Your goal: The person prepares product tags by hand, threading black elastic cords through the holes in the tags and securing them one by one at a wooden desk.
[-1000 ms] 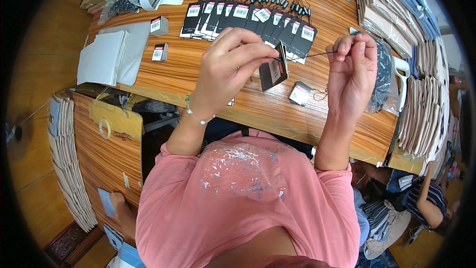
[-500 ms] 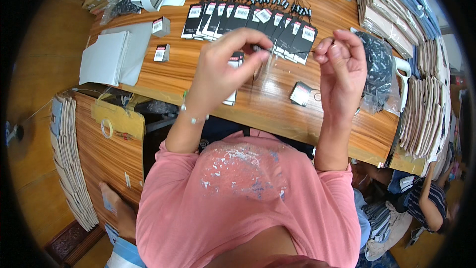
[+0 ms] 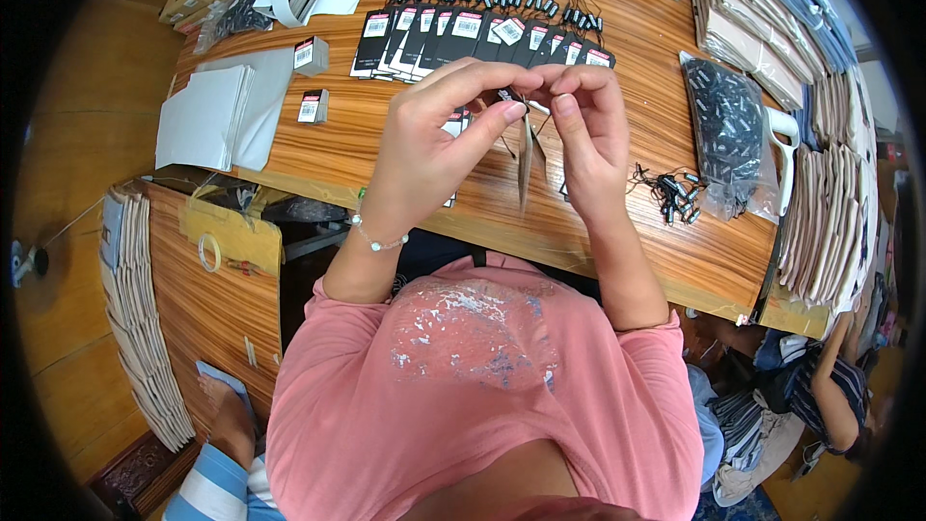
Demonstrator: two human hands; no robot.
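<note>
Over the middle of the table, my left hand (image 3: 424, 130) and my right hand (image 3: 593, 140) meet fingertip to fingertip. Thumb and forefinger of the left are pinched at the top of a hang tag (image 3: 525, 169), which dangles nearly edge-on below. A thin black cord is pinched in the right fingertips, close to the left ones; exactly how it runs through the tag is too small to tell. Behind my hands lies an overlapping row of black hang tags (image 3: 463, 36) with white labels and corded ends. More tags beneath my hands are partly hidden.
Loose black cords (image 3: 675, 196) lie to the right, beside a clear bag (image 3: 723, 121) of more cords and a white handled tool (image 3: 783, 150). Folded garments (image 3: 825, 203) are stacked at the right edge. Small tag stacks (image 3: 311, 55) and white sheets (image 3: 198, 121) sit at left.
My right hand has moved left with the cord, from apart to meeting my left hand. The loose cords it hid now show. The hanging tag is clearer between my hands.
</note>
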